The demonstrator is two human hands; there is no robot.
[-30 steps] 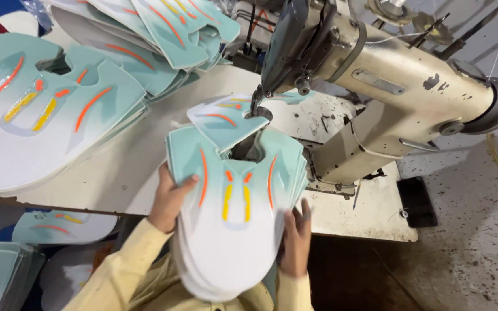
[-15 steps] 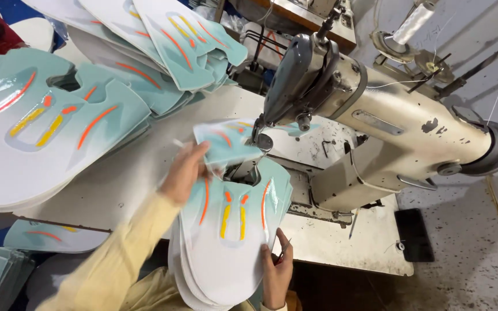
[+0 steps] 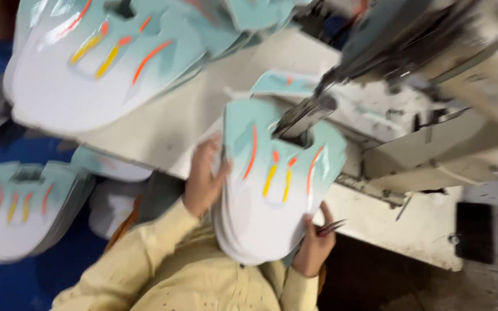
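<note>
Left hand [image 3: 203,178] and right hand [image 3: 313,245] both gripping a stack of teal-and-white shoe uppers [image 3: 272,190] between them, sewing machine [image 3: 410,86] just beyond, on pale worktop [image 3: 162,126]

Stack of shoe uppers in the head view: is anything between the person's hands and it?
Nothing visible. The left hand grips the left edge of the stack of shoe uppers directly, and the right hand props its lower right edge while holding small snips. The sewing machine sits at the stack's top notch, away from both hands.
</note>
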